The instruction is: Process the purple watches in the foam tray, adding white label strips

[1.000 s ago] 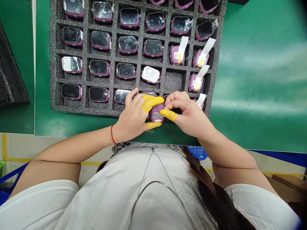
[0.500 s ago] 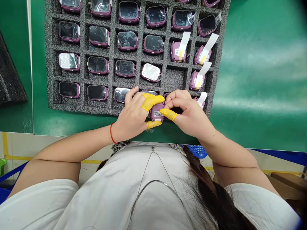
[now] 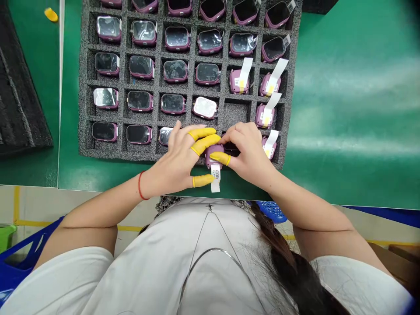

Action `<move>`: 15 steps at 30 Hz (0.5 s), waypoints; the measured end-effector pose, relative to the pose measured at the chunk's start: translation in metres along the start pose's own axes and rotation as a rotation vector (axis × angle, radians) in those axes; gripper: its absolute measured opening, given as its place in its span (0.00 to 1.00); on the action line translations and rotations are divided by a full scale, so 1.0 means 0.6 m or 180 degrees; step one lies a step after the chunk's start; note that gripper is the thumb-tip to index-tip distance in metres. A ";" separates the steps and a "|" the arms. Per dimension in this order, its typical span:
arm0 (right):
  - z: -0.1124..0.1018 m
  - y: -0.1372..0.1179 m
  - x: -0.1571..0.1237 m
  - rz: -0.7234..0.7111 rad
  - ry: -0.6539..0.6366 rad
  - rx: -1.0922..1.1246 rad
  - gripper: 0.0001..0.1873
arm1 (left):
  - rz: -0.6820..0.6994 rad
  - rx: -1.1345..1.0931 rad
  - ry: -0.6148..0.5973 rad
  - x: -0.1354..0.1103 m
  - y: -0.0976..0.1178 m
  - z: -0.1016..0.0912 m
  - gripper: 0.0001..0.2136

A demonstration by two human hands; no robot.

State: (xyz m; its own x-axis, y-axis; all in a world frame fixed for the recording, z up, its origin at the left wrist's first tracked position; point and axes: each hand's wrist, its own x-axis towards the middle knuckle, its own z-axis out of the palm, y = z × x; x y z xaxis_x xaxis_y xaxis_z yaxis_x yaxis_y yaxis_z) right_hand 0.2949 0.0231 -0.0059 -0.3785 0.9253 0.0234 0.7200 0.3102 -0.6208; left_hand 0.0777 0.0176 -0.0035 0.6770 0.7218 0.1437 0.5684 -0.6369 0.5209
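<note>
Both hands meet at the near edge of a dark foam tray (image 3: 83,109) on a green mat. My left hand (image 3: 177,159), with yellow finger cots, grips a small purple watch body (image 3: 213,156) between fingers and thumb. My right hand (image 3: 247,153) pinches the same watch body from the right with a yellow-capped thumb. A white barcode label strip (image 3: 215,179) hangs down from the watch body. Several purple watch bodies lie screen-up in the tray's cells, and those at the right lie face-down with white label strips (image 3: 244,70).
One tray cell (image 3: 233,112) in the fifth column holds nothing. A black foam sheet (image 3: 19,96) lies at the left, with a loose yellow finger cot (image 3: 51,14) beyond it. The green mat (image 3: 354,109) stretches to the right. A blue basket (image 3: 271,210) shows below the table edge.
The label, flat on the watch body's back before, now hangs down from it as a strip. The view has shifted so the tray sits lower and further right.
</note>
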 end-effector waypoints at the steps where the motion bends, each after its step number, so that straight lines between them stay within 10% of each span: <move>1: 0.003 0.000 0.002 0.0029 0.0009 0.0040 0.20 | -0.0004 0.0072 -0.0153 -0.002 -0.001 -0.006 0.34; 15: -0.085 0.045 0.011 0.0094 0.0988 0.0560 0.05 | -0.0536 -0.0224 -0.0205 0.032 0.039 -0.003 0.15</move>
State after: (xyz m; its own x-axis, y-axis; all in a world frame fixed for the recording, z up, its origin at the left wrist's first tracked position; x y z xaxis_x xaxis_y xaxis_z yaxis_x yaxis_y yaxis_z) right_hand 0.3414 0.0484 0.0177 -0.1449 0.9639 0.2236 0.6066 0.2651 -0.7495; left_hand 0.1034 0.0172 0.0128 0.6049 0.7963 -0.0036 0.6437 -0.4862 0.5910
